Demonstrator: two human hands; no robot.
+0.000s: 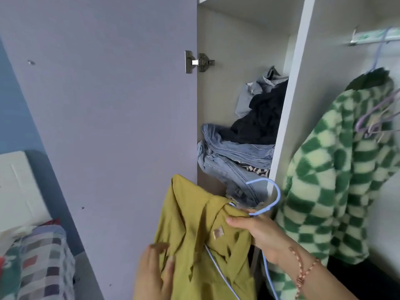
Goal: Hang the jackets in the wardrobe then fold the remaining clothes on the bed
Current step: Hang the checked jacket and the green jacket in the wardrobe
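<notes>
Head view puts me facing the open wardrobe (249, 40), with its door (108, 105) swung out on my left and its hinged edge just above the mustard jacket (194, 239) I am holding low in the frame. My right hand (259, 232) grips the blue hanger (279, 194) at its neck, thumb pressed over the jacket's collar and fingers curled behind. The hook stands free above my knuckles, right in front of the white divider (290, 94). My left hand (153, 271) pinches the jacket's left edge between thumb and fingers.

Left of the divider, the shelf is crowded with a jeans pile (233, 156) that spills over its front edge, and a dark garment (262, 118) lies on top. Right of it, a green checked jacket (324, 191) hangs from the rail (376, 36), close beside my right wrist. Lilac hangers (376, 118) poke in at the right border. Open space shows between the divider and that hanging jacket. The bed (41, 256) sits at lower left, past the door's outer edge.
</notes>
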